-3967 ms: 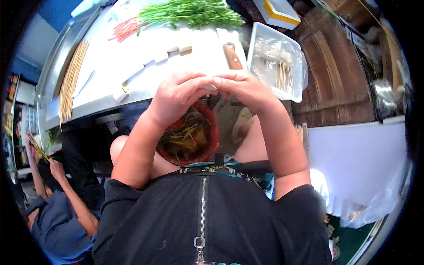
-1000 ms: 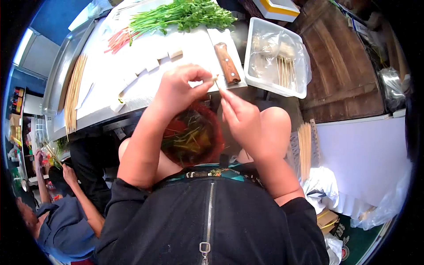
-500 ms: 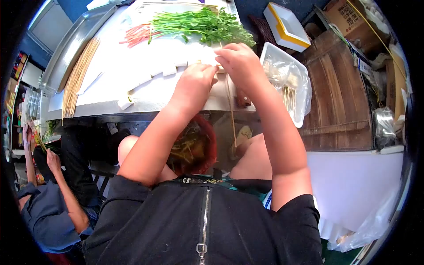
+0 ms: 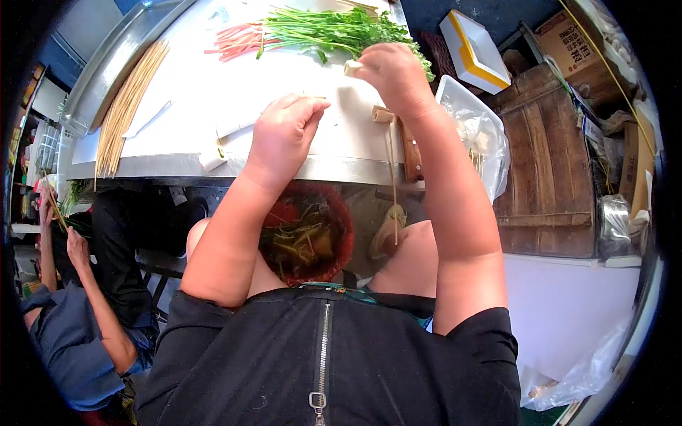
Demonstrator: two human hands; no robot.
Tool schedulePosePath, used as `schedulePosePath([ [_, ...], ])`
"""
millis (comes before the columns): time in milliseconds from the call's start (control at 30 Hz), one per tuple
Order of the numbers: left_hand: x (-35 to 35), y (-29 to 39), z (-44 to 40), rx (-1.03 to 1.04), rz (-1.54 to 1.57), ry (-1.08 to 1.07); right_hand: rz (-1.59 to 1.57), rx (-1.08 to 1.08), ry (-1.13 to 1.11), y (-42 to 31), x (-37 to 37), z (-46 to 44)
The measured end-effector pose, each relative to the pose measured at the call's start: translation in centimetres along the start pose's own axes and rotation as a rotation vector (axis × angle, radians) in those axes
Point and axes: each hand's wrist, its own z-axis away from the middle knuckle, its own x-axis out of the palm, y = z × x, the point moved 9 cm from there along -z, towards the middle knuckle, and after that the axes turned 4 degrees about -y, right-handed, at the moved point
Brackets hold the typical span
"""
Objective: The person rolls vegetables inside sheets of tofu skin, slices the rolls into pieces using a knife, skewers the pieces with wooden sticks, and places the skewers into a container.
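Note:
My left hand [image 4: 283, 135] is over the white table with its fingers pinched together; a thin pale bit shows at the fingertips, too small to name. Farther right and higher, my right hand [image 4: 398, 74] grips a small pale roll [image 4: 352, 67] beside the green leafy herbs [image 4: 341, 32]. Below it, a skewered pale roll [image 4: 382, 113] rests near the table's front edge, its wooden skewer [image 4: 393, 184] extending past the edge. The knife handle [image 4: 410, 153] is partly hidden by my right forearm. White rolls [image 4: 234, 126] lie left of my left hand.
Many wooden skewers [image 4: 131, 110] lie beside a metal tray [image 4: 106, 78]. A red bucket [image 4: 344, 238] with leafy matter in liquid stands below the table. A plastic-lined white tray [image 4: 501, 138] is at right. At lower left, another person's hands [image 4: 77, 248] hold thin stalks.
The skewer with its roll has left my hands and rests at the table edge. My right hand has moved up and holds a pale roll; my hands are farther apart.

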Motion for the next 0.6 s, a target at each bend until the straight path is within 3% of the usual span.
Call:
schedulePosePath([
  [133, 0.3, -0.3, 0.1, -0.052, 0.029, -0.035, 0.021, -0.153, -0.176, -3.6, 1.4, 2.9],
  [300, 1.9, -0.7, 0.2, -0.080, 0.029, -0.120, 0.156, -0.164, -0.138, -7.5, -0.8, 6.7],
  [400, 3.9, -1.1, 0.6, -0.122, -0.020, -0.278, 0.140, -0.214, -0.101, -8.5, -1.8, 7.7],
  [467, 4.9, -1.1, 1.1, -0.124, -0.116, -0.429, 0.090, -0.208, -0.064, -8.6, -2.1, 8.1],
  [533, 4.3, -0.5, 1.2, -0.114, -0.086, -0.476, -0.179, -0.058, -0.079, -7.1, -1.6, 8.4],
  [600, 4.2, 0.2, 1.3, -0.103, -0.055, -0.521, -0.220, -0.048, -0.011, -7.2, -2.2, 8.4],
])
